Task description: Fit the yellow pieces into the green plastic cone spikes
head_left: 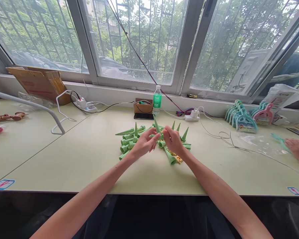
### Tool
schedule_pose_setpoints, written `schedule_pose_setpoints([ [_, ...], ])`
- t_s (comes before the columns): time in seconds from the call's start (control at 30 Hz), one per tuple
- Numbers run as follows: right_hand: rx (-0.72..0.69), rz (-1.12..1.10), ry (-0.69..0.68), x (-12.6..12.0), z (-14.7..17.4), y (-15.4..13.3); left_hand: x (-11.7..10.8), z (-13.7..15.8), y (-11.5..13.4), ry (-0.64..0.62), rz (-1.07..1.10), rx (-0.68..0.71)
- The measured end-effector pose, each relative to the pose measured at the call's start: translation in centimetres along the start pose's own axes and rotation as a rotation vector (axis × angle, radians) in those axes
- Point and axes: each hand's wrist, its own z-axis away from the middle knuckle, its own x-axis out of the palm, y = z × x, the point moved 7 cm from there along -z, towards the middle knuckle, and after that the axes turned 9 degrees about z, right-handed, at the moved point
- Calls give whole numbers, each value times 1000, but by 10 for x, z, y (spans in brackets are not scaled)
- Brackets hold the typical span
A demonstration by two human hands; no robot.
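Note:
My left hand (145, 144) is closed around the lower end of a green plastic spike (156, 124), a hollow pointed cone that points up and away. My right hand (173, 140) is pinched at the spike's wide end, close against the left fingers. Whatever small part it grips is hidden by the fingers. Around and beneath both hands lies a pile of similar green spikes (125, 148), some on their sides and a few standing point up. Small yellow plastic pieces (179, 160) lie under the right wrist, partly covered by a spike (169, 156).
Behind the pile are a phone (144, 116), a small cardboard box (143, 107) and a bottle with a green label (157, 99). A white cable (231, 142) crosses the table at right, near blue hangers (241, 118) and another person's hand (297, 151). A grey metal bar (35, 105) juts in from the left.

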Motion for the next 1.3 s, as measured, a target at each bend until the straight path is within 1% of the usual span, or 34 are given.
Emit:
schedule_pose_setpoints([
  [0.2,10,29,-11,0,-1,-1,-4,1,-2,49,-113,23],
  [0.3,37,38,-3,1,-2,0,-7,0,-1,94,-187,100],
  [0.5,88,-4,11,2,-3,2,-9,2,4,149,-415,255],
  [0.67,122,-40,20,3,-3,4,-8,5,8,195,-442,267],
  [0.83,144,-48,68,-2,-1,6,-6,5,11,243,-404,245],
  [0.9,166,-50,100,-4,0,9,-10,6,12,291,-331,227],
  [0.97,181,-61,124,-6,1,11,-14,5,8,312,-242,173],
  [1.03,168,-64,129,-7,2,10,-14,2,2,263,-177,82],
  [1.17,66,-49,76,-5,2,-1,-4,-1,-11,74,-61,-87],
  [1.23,31,-51,50,-4,2,-5,0,-1,-14,28,-1,-138],
  [1.3,23,-57,37,-3,2,-6,1,-1,-14,19,31,-154],
])
